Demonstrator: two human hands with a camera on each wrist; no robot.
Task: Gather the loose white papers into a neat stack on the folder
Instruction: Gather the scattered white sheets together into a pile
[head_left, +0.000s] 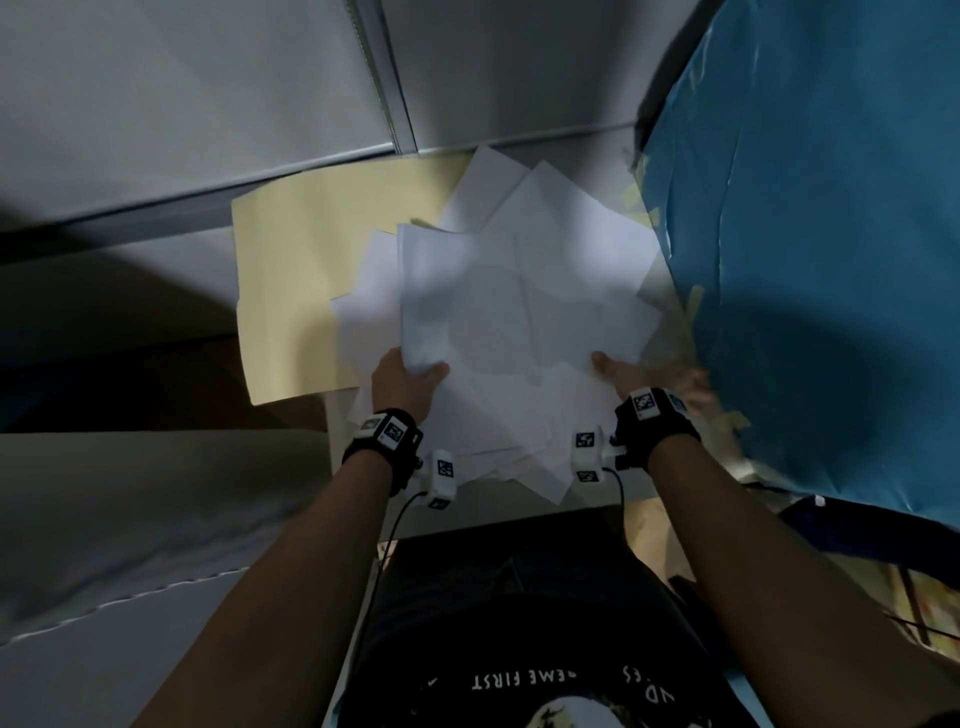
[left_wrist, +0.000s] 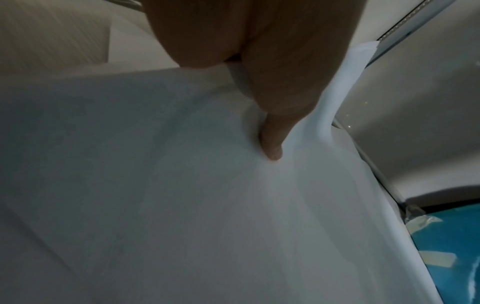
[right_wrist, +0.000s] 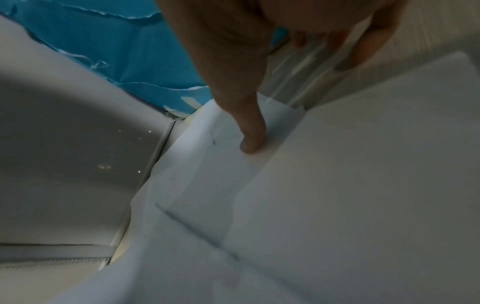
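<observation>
Nearest, two bare forearms with black wrist straps were extended over the near edge of the grey desk (head_left: 156, 519). The left hand (head_left: 405, 384) was seen gripping the near left part of the loose white papers (head_left: 519, 322), thumb on top and the remaining fingers hidden beneath, a few sheets being curled up against its palm; the wrist view showed one finger (left_wrist: 272, 144) pressed into the paper. The right hand (head_left: 621, 376) was placed at the near right edge of the pile, thumb (right_wrist: 250, 144) laid on the top sheet; whether its other fingers were closed under the sheets could not be told. The grip at both sides was judged to serve for drawing the fanned sheets together. Farther off, the papers lay skewed, corners pointing several ways, partly over the pale yellow card folder (head_left: 291, 270), partly beyond its near edge. At far right, a crumpled blue plastic sheet (head_left: 805, 260) touched the pile.
</observation>
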